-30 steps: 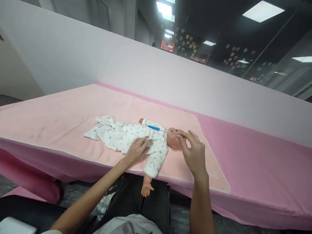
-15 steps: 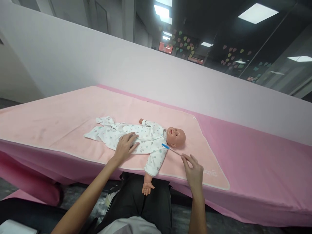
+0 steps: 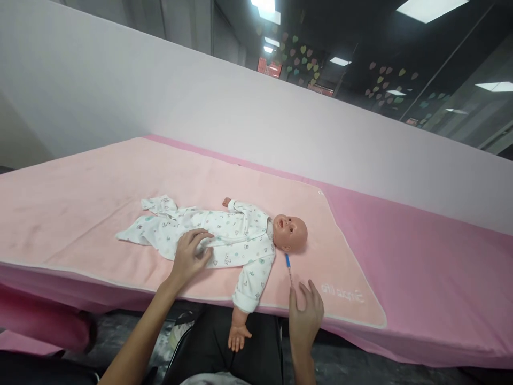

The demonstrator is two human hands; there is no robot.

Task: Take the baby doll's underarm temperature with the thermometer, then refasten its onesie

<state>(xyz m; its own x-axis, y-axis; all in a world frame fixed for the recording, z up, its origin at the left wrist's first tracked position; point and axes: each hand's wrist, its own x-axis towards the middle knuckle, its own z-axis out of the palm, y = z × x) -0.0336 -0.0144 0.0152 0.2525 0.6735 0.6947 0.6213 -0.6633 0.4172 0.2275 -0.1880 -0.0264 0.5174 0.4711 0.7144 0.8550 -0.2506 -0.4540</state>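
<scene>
- Left hand: I see it resting palm-down on the doll's body at the waist of its printed white sleepsuit; fingers spread and loosely curved, pressing on the cloth, nothing gripped.
- Right hand: I see it at the near edge of the tabletop, fingers pinched on the near end of a thin stick with a blue tip.
- Stick: slender; it runs away from my right fingers toward the doll's head, with the blue tip at the far end, just beside the doll's neck. Whether the tip touches the doll I cannot tell.
- Doll: lying face up, beyond both sets of fingers, head to the right; its near arm hangs over the edge between my two hands, bare hand below.
- Pale pink mat: under the doll and under my left fingers, on a deeper pink cover.
</scene>
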